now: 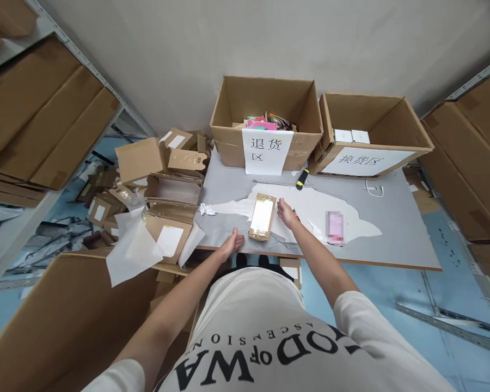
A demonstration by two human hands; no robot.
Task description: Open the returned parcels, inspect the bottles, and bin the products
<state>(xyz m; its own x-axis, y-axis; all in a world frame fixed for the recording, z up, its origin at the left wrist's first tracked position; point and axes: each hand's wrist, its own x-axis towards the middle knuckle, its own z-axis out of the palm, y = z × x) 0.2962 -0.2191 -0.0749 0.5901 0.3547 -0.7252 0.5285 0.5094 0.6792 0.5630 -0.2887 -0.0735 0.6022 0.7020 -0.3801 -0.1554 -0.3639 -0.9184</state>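
1. As the person in a white printed T-shirt (265, 305) stands at its near edge, a long grey-topped table with a brown edge (400, 234) spreads across the view.
2. A heap of brown cardboard cartons (141, 160), some open, crowds the table's left end, with a thin white sheet (133, 247) lying over part of it.
3. Along the far side stand two large boxes. The left open brown cardboard box (231, 147) bears a white paper sign (268, 163) and holds pink and multicoloured items; the right open brown cardboard box (386, 114), also labelled, holds small white boxes (351, 136).
4. An irregular white patch (314, 202) covers the middle of the tabletop.
5. The small brown cardboard package with a white label and shiny tape (262, 216) lies near the table's front edge, between the two hands.
6. The left hand (232, 245) hangs just beside the package, apart from it, its fingers loosely open and empty.
7. The right hand (286, 213) is near the package's other side, its fingers slightly bent; whether they hold anything cannot be told.
8. A pink rectangular item (335, 227), pixelated, lies right of that hand.
9. Beyond the package rests a black-and-yellow handled tool (302, 179).
10. A crumpled white paper scrap (206, 209) sits by the cartons.
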